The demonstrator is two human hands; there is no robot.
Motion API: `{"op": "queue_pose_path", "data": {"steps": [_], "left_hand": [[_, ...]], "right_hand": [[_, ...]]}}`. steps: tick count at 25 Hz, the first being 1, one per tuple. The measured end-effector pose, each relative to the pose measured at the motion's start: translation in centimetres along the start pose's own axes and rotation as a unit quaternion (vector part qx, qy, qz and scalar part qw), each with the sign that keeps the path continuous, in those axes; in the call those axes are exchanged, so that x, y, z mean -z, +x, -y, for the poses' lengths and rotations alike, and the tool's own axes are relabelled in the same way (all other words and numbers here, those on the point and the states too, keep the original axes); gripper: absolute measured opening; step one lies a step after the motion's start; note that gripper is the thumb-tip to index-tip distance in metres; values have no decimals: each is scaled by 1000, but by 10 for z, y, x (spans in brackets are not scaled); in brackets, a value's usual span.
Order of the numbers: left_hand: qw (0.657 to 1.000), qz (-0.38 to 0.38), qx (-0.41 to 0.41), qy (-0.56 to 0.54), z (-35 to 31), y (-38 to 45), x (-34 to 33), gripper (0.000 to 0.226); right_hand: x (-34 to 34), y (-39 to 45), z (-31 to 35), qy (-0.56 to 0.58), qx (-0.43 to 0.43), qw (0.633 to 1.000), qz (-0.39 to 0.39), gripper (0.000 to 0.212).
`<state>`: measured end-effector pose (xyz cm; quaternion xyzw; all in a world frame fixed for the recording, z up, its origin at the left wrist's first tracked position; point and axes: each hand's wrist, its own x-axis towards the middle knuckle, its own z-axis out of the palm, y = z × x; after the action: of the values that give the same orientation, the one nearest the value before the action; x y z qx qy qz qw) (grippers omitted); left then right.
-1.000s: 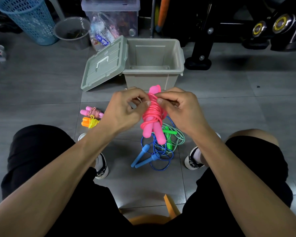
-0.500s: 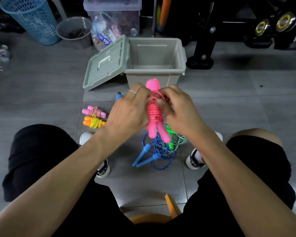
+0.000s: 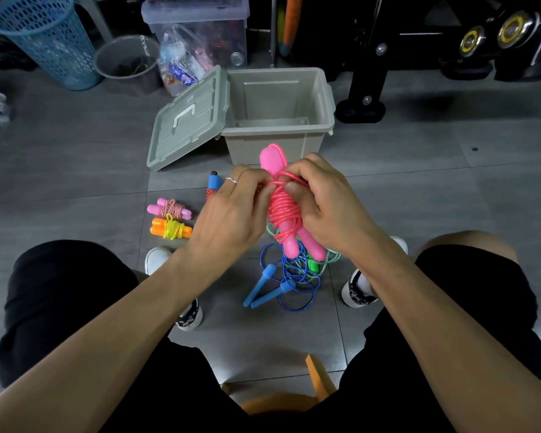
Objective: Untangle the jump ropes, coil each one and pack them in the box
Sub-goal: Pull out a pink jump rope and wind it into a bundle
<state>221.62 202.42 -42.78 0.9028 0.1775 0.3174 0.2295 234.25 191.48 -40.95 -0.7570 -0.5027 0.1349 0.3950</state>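
Finishing off the pink rope wrap

Both hands, left [image 3: 231, 210] and right [image 3: 328, 203], pinch the pink jump rope [image 3: 283, 210] held above the floor tangle, probably so the cord stays tight around its handles while the end gets tucked; the open box [image 3: 278, 142] sits just behind, ready for it.

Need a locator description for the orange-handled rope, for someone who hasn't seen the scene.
Start at the open grey box and its lid leaning on the left side. On the floor below the lid lie two wound bundles; the orange-handled rope is the nearer one, wrapped in yellow cord, unlike the pink-handled bundle with red-white twisted cord.
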Motion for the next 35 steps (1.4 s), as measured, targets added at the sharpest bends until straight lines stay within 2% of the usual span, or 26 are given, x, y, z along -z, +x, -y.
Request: {"op": "queue_pose_path", "data": {"steps": [5, 8, 10, 11, 14, 15, 16, 18, 20, 23, 26, 28, 30, 32, 35], "left_hand": [[994, 10, 31, -106, -1, 6, 9, 20], [967, 49, 143, -206, -5, 13, 13, 23], [947, 81, 200, -237, -5, 18, 16, 17], [951, 92, 194, -224, -4, 20, 17, 13], [982, 112, 117, -93, -5, 22, 19, 9], [980, 124, 132, -80, -5, 23, 19, 9], [970, 144, 173, -98, -6, 24, 20, 7], [923, 178, 277, -201, -3, 30, 24, 7], [888, 197, 332, -250, 3, 35, 32, 10], [897, 224, 326, -196, 4, 36, 36, 9], [886, 195, 344, -243, 2, 35, 30, 5], [914, 159, 286, -239, 1, 30, 29, 7], [944, 146, 223, -194, 1, 26, 31, 10], [956, 152, 196, -155, 2, 27, 33, 11], [955, 207, 189, -99, 1, 30, 28, 9]], "right_hand": [[-5, -1, 1, -1, 27, 998, -63, 19], [-9, -1, 1, -2, 20, 997, -69, 27], [-12, -1, 0, 9, 22, 997, -77, 35], [-13, -1, -1, 11, 26, 996, -79, 36], [-19, -2, -2, 11, 31, 996, -85, 25], [-20, -2, -3, 13, 30, 996, -86, 23], [-21, -2, -3, 12, 30, 996, -84, 25], [-22, -2, -4, 10, 42, 996, -79, 25], [-25, -2, -3, 12, 58, 996, -72, 25], [-29, -2, 1, 29, 42, 997, -50, 23], [-27, 0, 2, 110, -11, 991, -74, 19], [-25, 3, 1, 148, -33, 986, -68, 17], [-24, 3, 0, 136, -28, 989, -57, 18], [-25, 3, 1, 123, -24, 990, -60, 17], [-27, -3, -1, 100, -28, 992, -69, 22]]}}
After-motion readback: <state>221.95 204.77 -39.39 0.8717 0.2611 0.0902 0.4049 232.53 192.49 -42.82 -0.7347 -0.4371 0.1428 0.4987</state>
